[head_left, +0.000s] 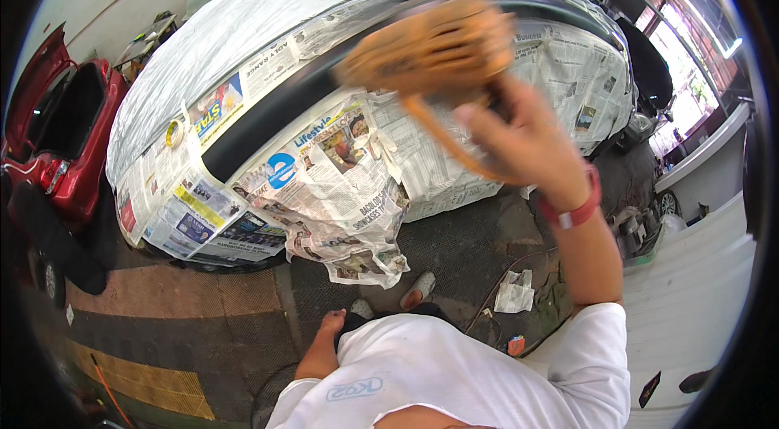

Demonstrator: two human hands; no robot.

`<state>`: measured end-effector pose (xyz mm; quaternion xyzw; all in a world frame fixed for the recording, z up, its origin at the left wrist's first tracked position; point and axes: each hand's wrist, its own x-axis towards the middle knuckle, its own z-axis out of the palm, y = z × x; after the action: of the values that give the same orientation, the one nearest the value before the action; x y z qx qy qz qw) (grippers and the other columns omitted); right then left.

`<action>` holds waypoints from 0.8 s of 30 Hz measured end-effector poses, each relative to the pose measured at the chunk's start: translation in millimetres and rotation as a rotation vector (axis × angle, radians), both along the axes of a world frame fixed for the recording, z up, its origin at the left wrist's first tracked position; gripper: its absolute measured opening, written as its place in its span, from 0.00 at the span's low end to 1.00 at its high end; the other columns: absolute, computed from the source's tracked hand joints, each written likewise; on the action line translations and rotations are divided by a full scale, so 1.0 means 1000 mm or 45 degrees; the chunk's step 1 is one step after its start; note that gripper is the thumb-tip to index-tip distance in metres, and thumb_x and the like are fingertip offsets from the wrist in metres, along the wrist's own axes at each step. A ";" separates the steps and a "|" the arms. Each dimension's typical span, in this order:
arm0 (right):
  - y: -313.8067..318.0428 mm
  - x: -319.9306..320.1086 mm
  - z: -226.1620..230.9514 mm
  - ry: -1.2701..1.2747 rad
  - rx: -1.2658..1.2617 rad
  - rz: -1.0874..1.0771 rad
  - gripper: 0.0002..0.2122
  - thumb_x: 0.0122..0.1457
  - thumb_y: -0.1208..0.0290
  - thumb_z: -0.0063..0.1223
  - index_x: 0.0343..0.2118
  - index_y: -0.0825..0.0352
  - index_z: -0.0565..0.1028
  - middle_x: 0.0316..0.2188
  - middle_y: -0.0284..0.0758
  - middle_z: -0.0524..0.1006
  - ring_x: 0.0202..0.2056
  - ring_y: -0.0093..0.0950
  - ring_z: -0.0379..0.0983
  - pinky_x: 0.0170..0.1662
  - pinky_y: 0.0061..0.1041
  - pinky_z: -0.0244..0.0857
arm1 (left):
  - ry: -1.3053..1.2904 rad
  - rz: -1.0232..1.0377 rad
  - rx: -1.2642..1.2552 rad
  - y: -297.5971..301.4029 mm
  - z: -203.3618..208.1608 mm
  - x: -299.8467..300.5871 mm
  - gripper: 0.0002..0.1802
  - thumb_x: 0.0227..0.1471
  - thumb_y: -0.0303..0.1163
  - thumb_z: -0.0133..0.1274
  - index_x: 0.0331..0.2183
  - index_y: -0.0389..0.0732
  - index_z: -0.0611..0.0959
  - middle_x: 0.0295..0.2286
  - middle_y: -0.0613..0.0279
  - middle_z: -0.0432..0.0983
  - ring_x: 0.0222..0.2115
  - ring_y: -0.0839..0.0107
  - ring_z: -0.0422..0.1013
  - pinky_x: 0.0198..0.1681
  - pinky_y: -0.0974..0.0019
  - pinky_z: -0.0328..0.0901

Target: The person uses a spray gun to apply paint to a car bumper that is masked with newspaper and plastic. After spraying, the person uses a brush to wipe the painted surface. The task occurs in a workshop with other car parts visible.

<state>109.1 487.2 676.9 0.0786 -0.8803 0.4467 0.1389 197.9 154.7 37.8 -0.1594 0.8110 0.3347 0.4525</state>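
Observation:
My raised right hand (pixel 515 129) grips an orange-brown, slotted object (pixel 438 47) with a curved strip hanging below it. Motion blur hides its exact kind. It is in front of a black curved band (pixel 280 108) on a car covered with newspaper sheets (pixel 324 177) and silvery plastic film (pixel 268 15); I cannot tell whether it touches the band. My left hand (pixel 333 320) hangs low by my leg, apart from the car. It is small in view, and its fingers do not show clearly enough to tell open from closed.
A roll of yellowish tape (pixel 174 133) rests on the papered car at the left. Beyond it stands a red car (pixel 81 129) with a raised lid. Crumpled paper (pixel 514 291) and a cable (pixel 497 287) lie on the dark floor. A pale panel (pixel 690 283) stretches along the right.

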 end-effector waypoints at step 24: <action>0.030 -0.043 0.089 0.042 0.344 0.105 0.19 0.66 0.60 0.59 0.50 0.71 0.76 0.25 0.24 0.75 0.23 0.13 0.69 0.27 0.16 0.63 | 0.076 -0.073 0.034 0.003 0.017 -0.023 0.29 0.62 0.56 0.51 0.50 0.42 0.85 0.56 0.46 0.75 0.61 0.52 0.67 0.64 0.53 0.60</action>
<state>65.7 517.1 766.1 0.1403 -0.9260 0.3281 0.1231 174.9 157.5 55.2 -0.1199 0.8238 0.3371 0.4396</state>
